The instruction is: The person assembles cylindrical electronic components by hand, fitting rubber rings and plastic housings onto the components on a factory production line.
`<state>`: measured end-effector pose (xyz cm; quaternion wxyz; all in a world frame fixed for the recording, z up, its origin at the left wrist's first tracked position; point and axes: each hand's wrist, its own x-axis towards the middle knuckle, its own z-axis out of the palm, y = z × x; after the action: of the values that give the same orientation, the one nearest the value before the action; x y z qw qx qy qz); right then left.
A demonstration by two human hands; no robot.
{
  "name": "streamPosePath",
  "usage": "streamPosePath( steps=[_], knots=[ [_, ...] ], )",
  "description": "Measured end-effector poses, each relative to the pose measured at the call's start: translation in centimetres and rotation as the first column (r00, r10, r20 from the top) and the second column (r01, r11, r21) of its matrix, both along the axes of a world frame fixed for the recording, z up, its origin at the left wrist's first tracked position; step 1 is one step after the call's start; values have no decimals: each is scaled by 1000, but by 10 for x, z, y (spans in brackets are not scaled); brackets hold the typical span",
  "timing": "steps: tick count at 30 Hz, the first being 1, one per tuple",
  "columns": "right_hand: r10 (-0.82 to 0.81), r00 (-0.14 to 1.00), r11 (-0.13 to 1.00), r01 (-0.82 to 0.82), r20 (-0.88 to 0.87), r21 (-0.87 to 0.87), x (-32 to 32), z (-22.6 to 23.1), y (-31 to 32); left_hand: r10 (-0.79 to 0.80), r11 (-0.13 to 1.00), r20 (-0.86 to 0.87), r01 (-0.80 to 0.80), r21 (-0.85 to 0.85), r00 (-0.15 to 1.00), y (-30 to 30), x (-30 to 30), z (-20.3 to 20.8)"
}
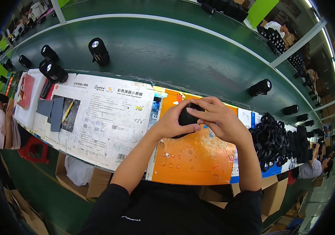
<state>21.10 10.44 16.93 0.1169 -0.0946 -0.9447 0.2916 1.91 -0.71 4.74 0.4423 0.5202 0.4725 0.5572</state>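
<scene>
Between my two hands is a black rounded object that looks like a small cylindrical speaker (185, 116), much like those standing on the green belt. My left hand (169, 124) wraps round its left side, thumb along the near edge. From the right, my right hand (223, 120) lays its fingers over the top and closes on the other side. Both hands are over the orange printed board (193, 162) on the bench, and my fingers hide much of the object.
On the green belt (148, 51) beyond the bench stand several black speakers (99, 51). At right lies a heap of black looped straps (270, 139). Left are a white printed board (103, 121), a yellow pen (68, 111) and a white foam tray (37, 93). Co-workers sit at both sides.
</scene>
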Motion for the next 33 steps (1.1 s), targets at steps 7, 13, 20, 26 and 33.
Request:
streamPosePath(
  steps=[7, 13, 20, 26, 33],
  knots=[
    [7, 999, 999, -5, -34, 44, -1, -7, 2, 11, 1000, 25, -12, 23, 1000, 2, 1, -4],
    [-10, 999, 992, 15, -37, 129, -4, -6, -1, 21, 999, 25, -22, 43, 999, 3, -1, -7],
    [-25, 1000, 1000, 25, 5, -8, -12, 6, -3, 47, 996, 18, -48, 69, 999, -2, 1, 0],
    [-138, 986, 981, 149, -96, 127, -78, -18, -12, 19, 993, 13, -20, 116, 1000, -3, 10, -15],
    [-50, 882, 936, 205, 469, -285, -112, -31, 3, 136, 990, -60, -132, 57, 989, -9, 8, -13]
  ],
)
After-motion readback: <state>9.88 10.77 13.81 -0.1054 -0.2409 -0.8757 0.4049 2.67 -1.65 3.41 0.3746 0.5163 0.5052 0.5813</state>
